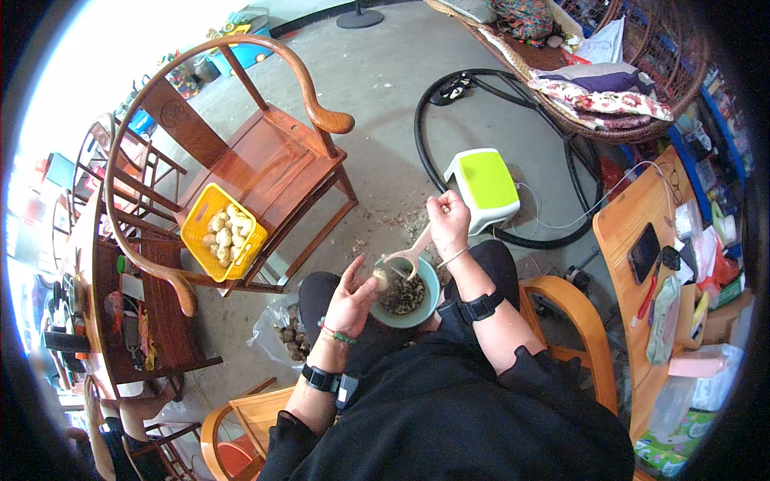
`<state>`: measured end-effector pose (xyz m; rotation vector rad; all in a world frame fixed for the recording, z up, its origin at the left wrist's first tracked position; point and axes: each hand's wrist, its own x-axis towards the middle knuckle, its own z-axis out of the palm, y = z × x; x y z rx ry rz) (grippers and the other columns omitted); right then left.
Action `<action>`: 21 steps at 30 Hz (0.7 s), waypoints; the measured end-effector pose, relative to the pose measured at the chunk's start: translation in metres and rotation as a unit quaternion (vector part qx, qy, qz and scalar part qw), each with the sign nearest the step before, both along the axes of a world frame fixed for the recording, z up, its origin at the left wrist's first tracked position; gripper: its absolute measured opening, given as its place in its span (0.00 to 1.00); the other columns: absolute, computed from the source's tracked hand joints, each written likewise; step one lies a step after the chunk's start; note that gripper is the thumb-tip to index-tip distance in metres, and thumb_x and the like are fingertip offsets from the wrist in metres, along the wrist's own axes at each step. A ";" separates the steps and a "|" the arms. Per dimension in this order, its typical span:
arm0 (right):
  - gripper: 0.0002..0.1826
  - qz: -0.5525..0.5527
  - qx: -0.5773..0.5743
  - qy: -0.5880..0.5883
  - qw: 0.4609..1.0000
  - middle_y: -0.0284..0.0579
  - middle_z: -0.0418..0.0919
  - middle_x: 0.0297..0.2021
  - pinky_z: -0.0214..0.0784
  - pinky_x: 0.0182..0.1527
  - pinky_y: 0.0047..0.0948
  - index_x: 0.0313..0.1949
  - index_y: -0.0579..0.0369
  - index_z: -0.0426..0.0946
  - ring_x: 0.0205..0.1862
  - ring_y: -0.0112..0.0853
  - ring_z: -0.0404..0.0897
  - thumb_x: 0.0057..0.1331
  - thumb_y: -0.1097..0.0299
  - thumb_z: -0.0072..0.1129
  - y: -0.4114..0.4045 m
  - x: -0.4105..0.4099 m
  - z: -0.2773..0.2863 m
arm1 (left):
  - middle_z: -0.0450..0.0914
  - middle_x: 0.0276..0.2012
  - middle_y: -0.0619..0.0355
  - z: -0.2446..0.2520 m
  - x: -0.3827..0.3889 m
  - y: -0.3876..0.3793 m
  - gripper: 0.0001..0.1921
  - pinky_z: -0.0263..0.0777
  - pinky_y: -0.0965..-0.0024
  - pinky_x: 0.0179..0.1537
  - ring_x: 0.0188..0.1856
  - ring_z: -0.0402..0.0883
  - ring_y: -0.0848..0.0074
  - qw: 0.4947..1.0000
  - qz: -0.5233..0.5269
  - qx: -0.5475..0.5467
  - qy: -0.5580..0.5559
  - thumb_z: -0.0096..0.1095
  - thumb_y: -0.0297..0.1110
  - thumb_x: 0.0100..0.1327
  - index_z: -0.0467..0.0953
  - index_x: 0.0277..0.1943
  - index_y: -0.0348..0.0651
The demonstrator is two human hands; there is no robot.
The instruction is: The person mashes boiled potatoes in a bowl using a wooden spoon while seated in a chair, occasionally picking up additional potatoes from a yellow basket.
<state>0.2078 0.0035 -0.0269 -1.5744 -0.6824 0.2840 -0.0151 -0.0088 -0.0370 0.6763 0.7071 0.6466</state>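
Above a teal bowl [431, 297], my left hand [351, 305] grips a pale peeled tuber [379, 278]. My right hand [450, 223] is closed around the handle of a light-coloured Y-shaped peeler [411, 255], its head close to the tuber; whether the blade touches is unclear. Dark and pale peelings [403, 297] lie inside the bowl, which is between my knees. Several pale tubers fill part of a yellow plastic basket [251, 255] on a wooden armchair at front left. By my left leg, a clear plastic bag [271, 327] holds brown, rough-skinned tubers [295, 341].
The wooden armchair [264, 141] stands at front left. A white stool with a green top [488, 178] is just beyond my right hand, near a black ring-shaped stand base [424, 150]. On the right, a wooden table [619, 234] carries a phone [643, 253]. Another person's legs [135, 418] show lower left.
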 end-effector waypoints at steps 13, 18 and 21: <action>0.12 0.038 -0.025 0.001 0.999 0.33 0.63 0.11 0.56 0.19 0.25 0.18 0.57 0.63 0.15 0.20 0.61 0.53 0.70 0.56 0.004 -0.019 0.004 | 0.74 0.29 0.54 0.010 0.006 -0.002 0.21 0.64 0.75 0.22 0.26 0.73 0.71 0.983 -0.004 -0.169 -0.071 0.39 0.49 0.66 0.70 0.38 0.38; 0.12 0.056 -0.029 0.021 0.998 0.33 0.63 0.10 0.55 0.19 0.24 0.18 0.57 0.63 0.15 0.19 0.60 0.53 0.70 0.56 0.005 -0.030 0.013 | 0.73 0.23 0.58 0.001 0.012 -0.004 0.20 0.54 0.79 0.14 0.17 0.68 0.76 0.993 0.057 -0.086 0.058 0.38 0.50 0.66 0.69 0.38 0.41; 0.12 0.060 -0.027 0.026 0.998 0.33 0.63 0.10 0.55 0.19 0.24 0.18 0.57 0.63 0.15 0.20 0.61 0.53 0.69 0.56 0.005 -0.035 0.015 | 0.71 0.20 0.60 -0.002 0.014 -0.002 0.21 0.50 0.80 0.12 0.15 0.65 0.79 0.992 0.051 -0.094 0.063 0.37 0.52 0.65 0.70 0.34 0.42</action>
